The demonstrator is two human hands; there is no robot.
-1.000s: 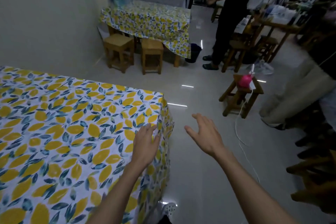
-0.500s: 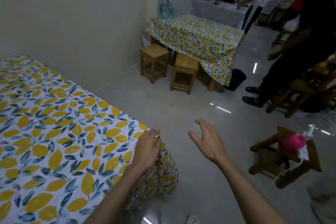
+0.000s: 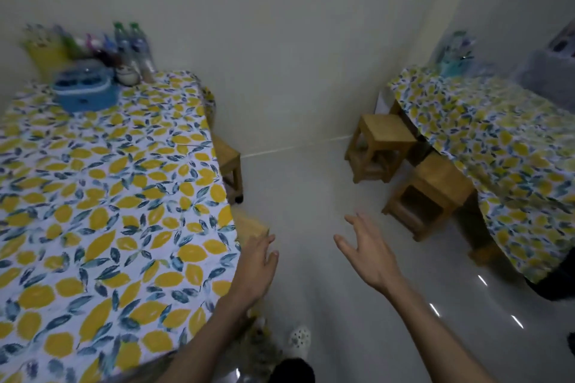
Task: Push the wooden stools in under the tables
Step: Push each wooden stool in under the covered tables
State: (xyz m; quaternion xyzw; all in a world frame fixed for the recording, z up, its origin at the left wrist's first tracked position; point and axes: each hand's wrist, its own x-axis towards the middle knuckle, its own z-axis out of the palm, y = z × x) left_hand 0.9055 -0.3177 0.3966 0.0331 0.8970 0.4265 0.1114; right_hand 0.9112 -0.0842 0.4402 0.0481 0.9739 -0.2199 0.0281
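The left hand [image 3: 256, 267] is held flat and open at the near right corner of the lemon-cloth surface [image 3: 102, 196], with nothing gripped. A wooden stool [image 3: 250, 225] is seen just past its fingertips, partly under that edge. The right hand [image 3: 368, 253] is spread open over the floor [image 3: 311, 190], empty. 2 more stools [image 3: 381, 141] are seen beside the far surface [image 3: 504, 146].
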